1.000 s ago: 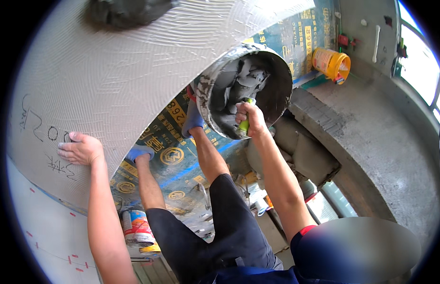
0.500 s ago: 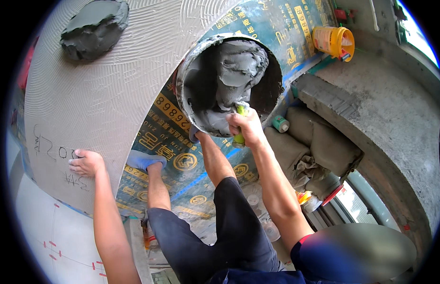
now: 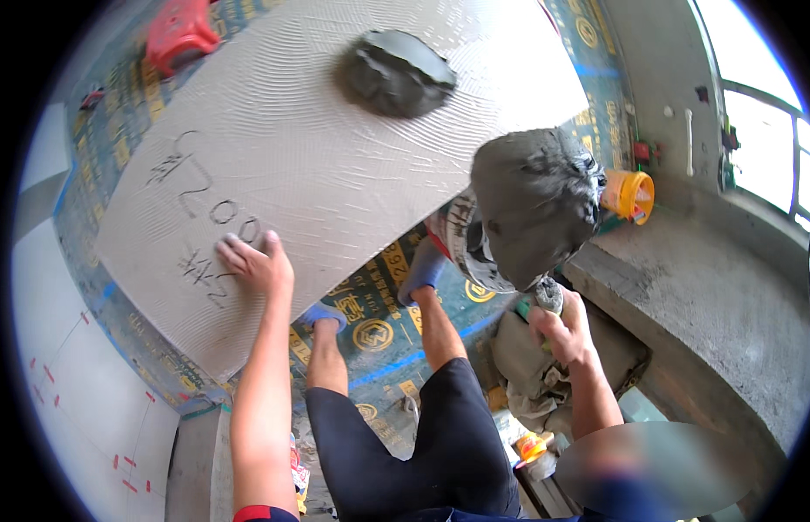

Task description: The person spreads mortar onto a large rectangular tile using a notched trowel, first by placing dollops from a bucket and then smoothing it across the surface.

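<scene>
A large pale grey tile (image 3: 326, 187) carries ridged adhesive and some handwritten marks. My left hand (image 3: 264, 265) rests open on its near part, fingers spread over the surface. Farther off on the tile sits a mound of dark grey mortar (image 3: 401, 76). In my right hand (image 3: 566, 331) is a trowel, gripped by its mortar-smeared handle (image 3: 549, 296). A big heap of wet mortar (image 3: 537, 204) lies on the trowel and hides its blade. Behind and below the heap stands the bucket (image 3: 464, 235), mostly covered from sight.
A red plastic stool (image 3: 180, 36) stands beyond the tile's far left edge. A yellow tub (image 3: 629, 197) is by the concrete ledge (image 3: 683, 296) on the right. Printed protective sheeting (image 3: 370, 304) lies under my feet, with brown sacks (image 3: 531, 352) beside it.
The trowel has come up out of the bucket with a heap of mortar on it. My left hand stays on the tile; the view has swung left, showing more of the tile.
</scene>
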`<state>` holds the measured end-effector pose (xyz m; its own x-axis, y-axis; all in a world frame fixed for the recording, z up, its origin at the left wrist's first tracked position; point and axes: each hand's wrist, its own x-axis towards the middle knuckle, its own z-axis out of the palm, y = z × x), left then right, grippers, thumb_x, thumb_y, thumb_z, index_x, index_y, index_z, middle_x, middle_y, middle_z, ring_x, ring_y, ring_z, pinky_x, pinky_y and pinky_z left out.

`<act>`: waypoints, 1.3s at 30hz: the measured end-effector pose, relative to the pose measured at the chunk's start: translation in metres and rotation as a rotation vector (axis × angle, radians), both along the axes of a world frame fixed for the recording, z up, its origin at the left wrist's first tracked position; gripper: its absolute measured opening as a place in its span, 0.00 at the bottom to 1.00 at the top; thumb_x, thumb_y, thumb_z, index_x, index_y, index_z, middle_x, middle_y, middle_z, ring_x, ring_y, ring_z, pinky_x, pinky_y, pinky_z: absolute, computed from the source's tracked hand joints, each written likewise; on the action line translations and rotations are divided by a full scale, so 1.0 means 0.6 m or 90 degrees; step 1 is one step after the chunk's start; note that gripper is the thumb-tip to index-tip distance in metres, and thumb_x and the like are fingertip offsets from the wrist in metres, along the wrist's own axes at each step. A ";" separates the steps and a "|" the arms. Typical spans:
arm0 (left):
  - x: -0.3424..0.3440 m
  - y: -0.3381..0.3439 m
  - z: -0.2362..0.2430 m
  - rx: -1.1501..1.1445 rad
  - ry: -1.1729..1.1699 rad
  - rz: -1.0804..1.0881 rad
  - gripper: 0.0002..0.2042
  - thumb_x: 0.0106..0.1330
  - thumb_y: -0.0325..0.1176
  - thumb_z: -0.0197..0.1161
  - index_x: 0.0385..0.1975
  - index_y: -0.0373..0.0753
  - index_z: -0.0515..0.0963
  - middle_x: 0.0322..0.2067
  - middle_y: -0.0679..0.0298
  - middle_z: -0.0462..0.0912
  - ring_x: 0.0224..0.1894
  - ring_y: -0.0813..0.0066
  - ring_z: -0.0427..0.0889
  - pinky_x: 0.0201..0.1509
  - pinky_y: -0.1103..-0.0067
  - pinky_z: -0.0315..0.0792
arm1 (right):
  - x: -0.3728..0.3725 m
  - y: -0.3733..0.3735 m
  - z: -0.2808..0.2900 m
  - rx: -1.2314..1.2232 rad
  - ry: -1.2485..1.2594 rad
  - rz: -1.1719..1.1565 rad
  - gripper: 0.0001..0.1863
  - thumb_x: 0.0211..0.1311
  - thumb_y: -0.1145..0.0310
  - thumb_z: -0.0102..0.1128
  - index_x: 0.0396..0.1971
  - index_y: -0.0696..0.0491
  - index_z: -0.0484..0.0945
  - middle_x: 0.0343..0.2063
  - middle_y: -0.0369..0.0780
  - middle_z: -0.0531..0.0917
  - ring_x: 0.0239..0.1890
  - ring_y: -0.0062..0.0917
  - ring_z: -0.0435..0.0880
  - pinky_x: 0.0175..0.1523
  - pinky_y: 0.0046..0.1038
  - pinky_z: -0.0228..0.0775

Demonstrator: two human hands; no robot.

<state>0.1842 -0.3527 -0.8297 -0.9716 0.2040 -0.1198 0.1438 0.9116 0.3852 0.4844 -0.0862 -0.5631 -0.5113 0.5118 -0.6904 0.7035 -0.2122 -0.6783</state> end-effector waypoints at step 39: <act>-0.011 -0.100 0.090 -0.489 -0.293 -0.095 0.63 0.42 0.50 0.79 0.65 0.17 0.40 0.66 0.28 0.41 0.72 0.41 0.40 0.75 0.65 0.40 | 0.146 0.171 -0.366 0.172 -0.577 0.233 0.33 0.53 0.42 0.50 0.29 0.64 0.80 0.33 0.57 0.82 0.42 0.49 0.82 0.47 0.42 0.74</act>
